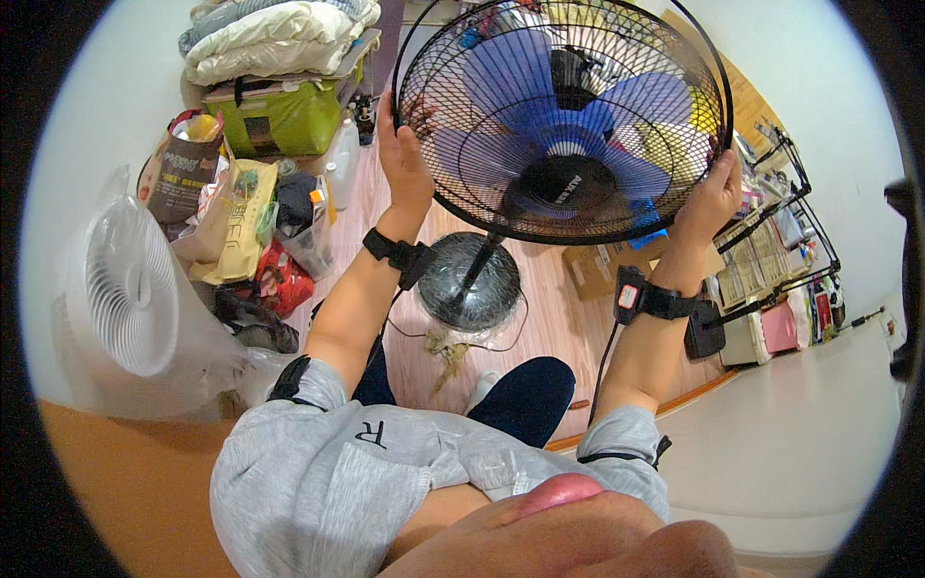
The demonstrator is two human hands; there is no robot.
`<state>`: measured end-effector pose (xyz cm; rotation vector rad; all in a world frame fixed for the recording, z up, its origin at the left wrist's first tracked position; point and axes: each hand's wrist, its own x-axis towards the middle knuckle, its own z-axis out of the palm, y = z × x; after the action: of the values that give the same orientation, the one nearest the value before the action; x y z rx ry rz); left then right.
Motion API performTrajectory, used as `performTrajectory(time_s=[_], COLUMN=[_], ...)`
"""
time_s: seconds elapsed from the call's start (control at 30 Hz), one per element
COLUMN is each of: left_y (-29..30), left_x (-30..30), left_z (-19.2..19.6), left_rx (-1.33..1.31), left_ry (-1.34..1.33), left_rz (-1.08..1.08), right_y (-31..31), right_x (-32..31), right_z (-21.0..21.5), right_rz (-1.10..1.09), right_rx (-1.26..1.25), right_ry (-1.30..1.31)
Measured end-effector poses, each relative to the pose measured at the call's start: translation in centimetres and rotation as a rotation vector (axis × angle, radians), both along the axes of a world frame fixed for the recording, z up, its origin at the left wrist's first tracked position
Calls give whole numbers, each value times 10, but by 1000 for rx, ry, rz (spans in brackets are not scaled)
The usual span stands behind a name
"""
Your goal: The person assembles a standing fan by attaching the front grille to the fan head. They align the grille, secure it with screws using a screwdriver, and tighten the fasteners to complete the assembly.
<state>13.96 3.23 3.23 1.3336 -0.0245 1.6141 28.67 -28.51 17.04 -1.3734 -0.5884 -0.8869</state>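
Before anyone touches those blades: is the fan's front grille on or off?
On. The black wire grille covers the blue blades; both hands, left and right, grip its rim.

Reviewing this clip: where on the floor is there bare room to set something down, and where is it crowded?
Bare wood floor lies right of the fan's round base, bordered by the cardboard box and the person's knee. The pale floor at lower right is also open. Left of the base it is crowded: bags, bottles and a wrapped white fan.
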Motion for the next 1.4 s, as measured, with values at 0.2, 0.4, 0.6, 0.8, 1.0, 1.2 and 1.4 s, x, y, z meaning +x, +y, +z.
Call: performTrajectory(time_s=[0.2,0.4,0.6,0.8,1.0,1.2,1.4], left_y=[-16,-19,-13,-16,-11,25,37], left_x=[-5,-11,-7,-37,-85,-124,-128], left_z=[-4,-13,-27,-45,-85,-166,-236], left_rx=[-67,-140,-201,-235,-68,-614,-612], left_ry=[62,60,-192,-44,128,-2,165], left_rz=[154,174,-13,165,376,-700,-646], right_y=[8,5,4,3,-7,-31,-33], right_x=[-13,-29,-42,-72,-106,-117,-110], right_z=[-25,-52,-82,-118,-162,-241,-316], right_rz=[15,-77,-183,-196,21,272,242], right_rx=[100,110,251,175,409,605,432], right_ry=[-27,1,33,98,285,446,780])
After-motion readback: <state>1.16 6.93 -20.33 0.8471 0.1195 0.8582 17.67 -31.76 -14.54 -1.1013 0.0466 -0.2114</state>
